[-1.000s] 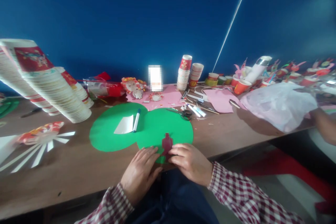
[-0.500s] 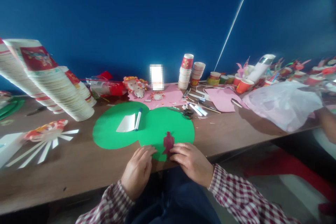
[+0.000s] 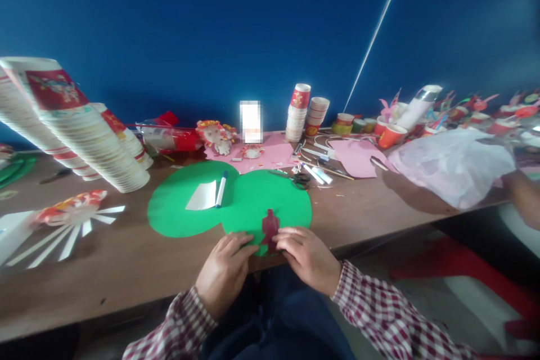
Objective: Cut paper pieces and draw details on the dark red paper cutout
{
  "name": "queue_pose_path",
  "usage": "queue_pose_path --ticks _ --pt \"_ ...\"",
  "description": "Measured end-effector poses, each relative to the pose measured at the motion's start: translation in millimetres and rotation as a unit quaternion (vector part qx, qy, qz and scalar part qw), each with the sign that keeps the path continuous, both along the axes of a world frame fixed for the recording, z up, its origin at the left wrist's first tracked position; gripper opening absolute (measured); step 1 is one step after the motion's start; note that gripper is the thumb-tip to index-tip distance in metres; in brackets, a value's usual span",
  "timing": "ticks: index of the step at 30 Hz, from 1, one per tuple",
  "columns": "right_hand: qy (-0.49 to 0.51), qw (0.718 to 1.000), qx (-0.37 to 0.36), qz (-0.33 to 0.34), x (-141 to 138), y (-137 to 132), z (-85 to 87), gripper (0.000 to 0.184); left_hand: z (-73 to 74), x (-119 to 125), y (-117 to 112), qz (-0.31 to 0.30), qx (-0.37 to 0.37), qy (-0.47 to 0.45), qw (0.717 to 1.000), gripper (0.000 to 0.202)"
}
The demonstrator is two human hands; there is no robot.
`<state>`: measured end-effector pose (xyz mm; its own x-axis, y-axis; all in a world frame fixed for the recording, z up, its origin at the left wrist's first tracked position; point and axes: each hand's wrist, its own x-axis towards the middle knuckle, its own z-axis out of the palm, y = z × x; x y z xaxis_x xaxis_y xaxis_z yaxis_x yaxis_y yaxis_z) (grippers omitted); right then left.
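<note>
A dark red shape (image 3: 270, 226), apparently a paper cutout, stands out against the right green paper disc (image 3: 291, 197) near the table's front edge. My right hand (image 3: 310, 259) has its fingers bent together at the cutout's lower right edge, holding it there. Over the disc's lower left edge lies my left hand (image 3: 228, 264), fingers stretched and fingertips close to the cutout's lower left side. A second green disc (image 3: 169, 214) adjoins the first on the left. It carries a white paper piece (image 3: 201, 196) and a blue-capped marker (image 3: 221, 188).
Tall paper-cup stacks (image 3: 97, 140) lean at left, beside a cup cut into strips (image 3: 80, 219). Behind the discs are scissors (image 3: 300, 180), markers (image 3: 318, 174), pink paper (image 3: 274, 154) and more cups (image 3: 298, 112). A white plastic bag (image 3: 455, 169) and another person's arm (image 3: 523, 197) are at right.
My left fingertips have shifted slightly right toward the cutout. My right fingers have curled in more at its lower edge. The whole view has moved a little.
</note>
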<state>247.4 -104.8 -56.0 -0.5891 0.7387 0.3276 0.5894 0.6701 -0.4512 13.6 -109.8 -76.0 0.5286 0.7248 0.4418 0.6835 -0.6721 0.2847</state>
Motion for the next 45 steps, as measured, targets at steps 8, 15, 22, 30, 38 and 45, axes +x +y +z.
queue_pose_path --ticks 8,15,22,30,38,45 --pt "0.01 1.0 -0.015 -0.001 1.2 0.6 1.3 0.022 -2.2 -0.1 0.9 -0.002 0.005 -0.002 1.0 0.034" --pt "0.002 1.0 -0.021 -0.004 -0.6 4.1 8.3 0.015 -0.8 0.1 -0.3 -0.003 0.012 -0.002 1.0 0.033" --pt "-0.006 1.0 -0.016 -0.013 -2.7 5.8 6.7 0.012 -0.5 0.7 0.2 -0.002 0.014 0.0 1.0 0.033" --pt "0.0 1.0 -0.017 -0.014 -2.1 5.5 6.6 0.008 -1.2 0.4 -0.2 -0.003 0.011 0.002 1.0 0.032" --pt "0.011 1.0 -0.004 -0.004 -1.2 8.0 5.6 0.011 -1.8 -0.6 -0.6 -0.004 0.004 0.006 1.0 0.033" --pt "0.021 1.0 -0.01 0.007 -1.1 10.0 5.0 0.012 -1.4 -0.3 -0.6 -0.005 0.008 0.003 1.0 0.032"
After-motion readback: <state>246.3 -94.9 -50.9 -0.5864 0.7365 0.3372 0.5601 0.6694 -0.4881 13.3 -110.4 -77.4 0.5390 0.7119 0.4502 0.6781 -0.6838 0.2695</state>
